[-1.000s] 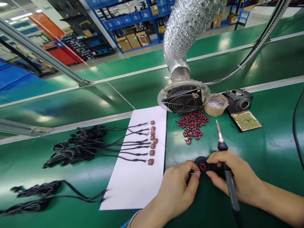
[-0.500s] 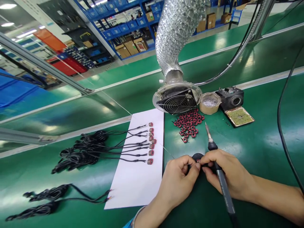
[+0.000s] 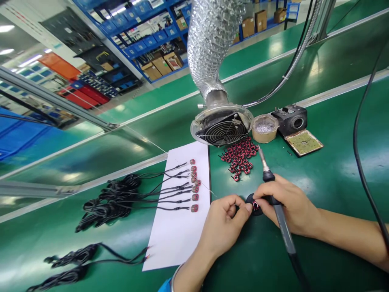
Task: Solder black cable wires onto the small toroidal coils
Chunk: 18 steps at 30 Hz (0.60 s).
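My right hand [image 3: 291, 207] is closed around a soldering iron [image 3: 284, 227], its bare tip pointing up and away. The thumb and forefinger of that hand also touch a small red-and-black ring-shaped coil part [image 3: 255, 205]. This part sits on a round black base [image 3: 257, 212] on the bench. Just left of it, my left hand [image 3: 226, 227] is pinched shut, fingertips close to the base's edge. A thin solder wire [image 3: 206, 187] runs from the upper left into the left hand; its end is hidden by the fingers.
Behind the hands lies a pile of similar coil parts [image 3: 240, 156] under a fume extractor [image 3: 225, 129]. A solder roll [image 3: 265, 129] and iron stand [image 3: 293, 119] stand at right. On the left, white paper [image 3: 176, 239] bears several cabled motor parts [image 3: 194, 197], near coiled black cables [image 3: 112, 198].
My left fingertips have drawn slightly left, away from the coil part, which now shows more clearly on the black base. The right hand keeps the iron. The whole view has shifted a little.
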### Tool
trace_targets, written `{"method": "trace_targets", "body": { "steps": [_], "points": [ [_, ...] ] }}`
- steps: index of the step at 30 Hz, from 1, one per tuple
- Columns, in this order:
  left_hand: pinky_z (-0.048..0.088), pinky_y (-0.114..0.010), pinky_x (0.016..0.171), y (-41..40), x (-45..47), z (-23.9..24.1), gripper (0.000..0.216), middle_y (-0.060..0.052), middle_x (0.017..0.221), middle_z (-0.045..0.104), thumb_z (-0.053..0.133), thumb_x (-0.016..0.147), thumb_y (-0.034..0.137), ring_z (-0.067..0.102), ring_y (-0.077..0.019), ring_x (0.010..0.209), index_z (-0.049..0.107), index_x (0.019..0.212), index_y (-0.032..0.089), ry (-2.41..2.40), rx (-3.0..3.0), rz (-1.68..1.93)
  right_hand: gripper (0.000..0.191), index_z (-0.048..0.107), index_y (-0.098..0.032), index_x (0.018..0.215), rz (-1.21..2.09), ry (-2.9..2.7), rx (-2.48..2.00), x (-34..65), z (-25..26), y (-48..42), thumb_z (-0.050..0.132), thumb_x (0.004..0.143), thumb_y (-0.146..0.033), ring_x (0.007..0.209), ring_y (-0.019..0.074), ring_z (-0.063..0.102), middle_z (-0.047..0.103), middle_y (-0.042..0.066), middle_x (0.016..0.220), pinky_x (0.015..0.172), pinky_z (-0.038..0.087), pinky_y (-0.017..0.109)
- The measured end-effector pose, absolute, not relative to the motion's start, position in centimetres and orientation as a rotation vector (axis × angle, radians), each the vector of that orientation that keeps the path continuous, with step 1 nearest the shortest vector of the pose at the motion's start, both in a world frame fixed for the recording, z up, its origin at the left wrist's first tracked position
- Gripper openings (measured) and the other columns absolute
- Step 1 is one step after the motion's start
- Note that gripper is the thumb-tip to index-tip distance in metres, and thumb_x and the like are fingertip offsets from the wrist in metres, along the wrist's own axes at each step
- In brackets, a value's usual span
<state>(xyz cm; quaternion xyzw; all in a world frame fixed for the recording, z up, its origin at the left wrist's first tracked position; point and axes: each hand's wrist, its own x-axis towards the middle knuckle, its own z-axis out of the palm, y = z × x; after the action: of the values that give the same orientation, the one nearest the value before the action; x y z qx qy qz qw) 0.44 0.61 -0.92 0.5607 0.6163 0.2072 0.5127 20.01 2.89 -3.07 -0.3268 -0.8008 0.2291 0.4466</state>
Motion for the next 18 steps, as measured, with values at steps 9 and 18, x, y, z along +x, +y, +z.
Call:
{"method": "trace_targets", "body": {
  "steps": [9, 18],
  "points": [
    [0.02, -0.022, 0.049, 1.0, 1.0, -1.2, 0.026, 0.008, 0.052, 0.03, 0.062, 0.079, 0.036, 0.026, -0.0087, 0.051, 0.051, 0.062, 0.019, 1.511, 1.464, 0.601, 0.029, 0.065, -0.017, 0.098, -0.027, -2.392, -0.641, 19.4, -0.4, 3.6, 0.038, 0.093, -0.007, 0.066, 0.0206, 0.039, 0.05, 0.003, 0.062, 0.059, 0.027, 0.034],
    [0.018, -0.024, 0.049, 1.0, 0.7, -1.5, 0.024, 0.009, 0.052, 0.03, 0.055, 0.085, 0.039, 0.024, -0.0094, 0.049, 0.059, 0.075, 0.017, 1.459, 1.424, 0.578, 0.046, 0.054, -0.019, 0.117, 0.691, -2.224, -0.682, 20.8, -1.5, 4.4, 0.054, 0.073, -0.006, 0.079, 0.0203, 0.048, 0.063, 0.003, 0.083, 0.067, 0.043, 0.029]
  ]
}}
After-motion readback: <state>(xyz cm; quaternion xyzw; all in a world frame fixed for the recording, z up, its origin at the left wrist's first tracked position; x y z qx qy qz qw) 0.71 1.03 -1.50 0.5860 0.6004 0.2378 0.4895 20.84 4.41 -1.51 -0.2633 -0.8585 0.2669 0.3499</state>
